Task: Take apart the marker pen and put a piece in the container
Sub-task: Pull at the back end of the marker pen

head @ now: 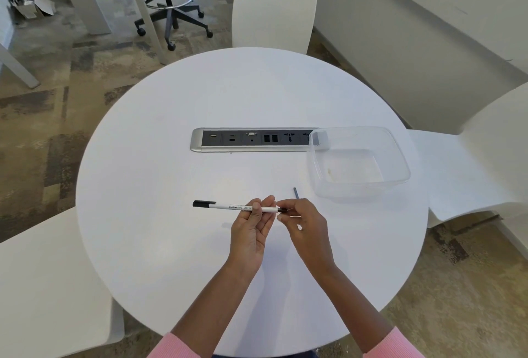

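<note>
A white marker pen point(228, 206) with a black cap at its left end is held level above the round white table point(171, 143). My left hand point(251, 229) grips the barrel around its middle. My right hand point(303, 222) pinches the small black end piece point(283, 210) at the pen's right end. A short grey stick point(296, 192) pokes up just behind my right hand's fingers; whether it lies on the table or is held I cannot tell. An empty clear plastic container point(400, 157) stands on the table to the right, apart from both hands.
A silver socket strip point(197, 140) is set into the middle of the table, its right end under the container's corner. White chairs stand at the far side point(274, 9), the right point(485, 157) and the near left point(48, 286). An office stool point(171, 12) is beyond.
</note>
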The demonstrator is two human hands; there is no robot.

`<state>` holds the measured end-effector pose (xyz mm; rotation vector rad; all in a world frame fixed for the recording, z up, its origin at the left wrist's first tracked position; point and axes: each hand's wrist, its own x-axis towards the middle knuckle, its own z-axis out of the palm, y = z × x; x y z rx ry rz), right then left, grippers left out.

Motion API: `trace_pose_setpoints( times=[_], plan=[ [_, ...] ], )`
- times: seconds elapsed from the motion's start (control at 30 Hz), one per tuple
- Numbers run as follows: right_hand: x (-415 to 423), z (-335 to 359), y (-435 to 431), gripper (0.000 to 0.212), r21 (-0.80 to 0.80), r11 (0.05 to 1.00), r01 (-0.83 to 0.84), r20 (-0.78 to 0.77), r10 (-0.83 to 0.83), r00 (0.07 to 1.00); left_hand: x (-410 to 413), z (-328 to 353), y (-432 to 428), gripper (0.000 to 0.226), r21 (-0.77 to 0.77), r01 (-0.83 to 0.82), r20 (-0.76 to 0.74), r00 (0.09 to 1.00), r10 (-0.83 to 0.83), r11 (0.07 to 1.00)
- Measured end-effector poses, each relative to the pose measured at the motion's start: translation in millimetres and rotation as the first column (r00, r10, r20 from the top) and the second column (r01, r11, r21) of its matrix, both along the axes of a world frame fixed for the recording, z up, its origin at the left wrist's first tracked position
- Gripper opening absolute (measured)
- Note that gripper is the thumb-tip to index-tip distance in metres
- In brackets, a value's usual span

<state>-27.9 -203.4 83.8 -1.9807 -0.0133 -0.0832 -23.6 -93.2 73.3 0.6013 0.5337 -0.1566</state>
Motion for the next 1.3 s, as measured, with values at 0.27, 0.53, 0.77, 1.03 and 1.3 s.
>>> trace_pose_setpoints(
  times=[0.27,0.53,0.77,1.03,1.3],
  plan=[
    [2,0,-1,0.018,0.066,0.998,0.018,-0.087,-0.013,0.996,0,0,0,0.016,0.016,-0.006,0.001,1.0,0.006,1.0],
    [2,2,0,0.015,-0.135,0.99,-0.039,0.092,0.052,0.994,0,-2,-1,0.016,0.008,0.001,-0.014,1.0,-0.001,1.0],
    [14,8,-3,0.014,-0.348,0.934,-0.087,-0.004,0.092,0.996,5,3,-6,0.017,0.078,-0.045,-0.004,0.999,0.046,0.996],
    [31,24,-15,0.024,-0.023,0.983,-0.182,-0.572,0.136,0.809,5,-1,-10,0.02,0.233,0.051,0.003,0.999,-0.053,0.971],
    [38,28,-30,0.033,0.391,0.92,-0.04,-0.797,0.36,0.486,8,-1,-10,0.02,0.249,0.086,0.001,0.996,-0.089,0.965]
  ],
)
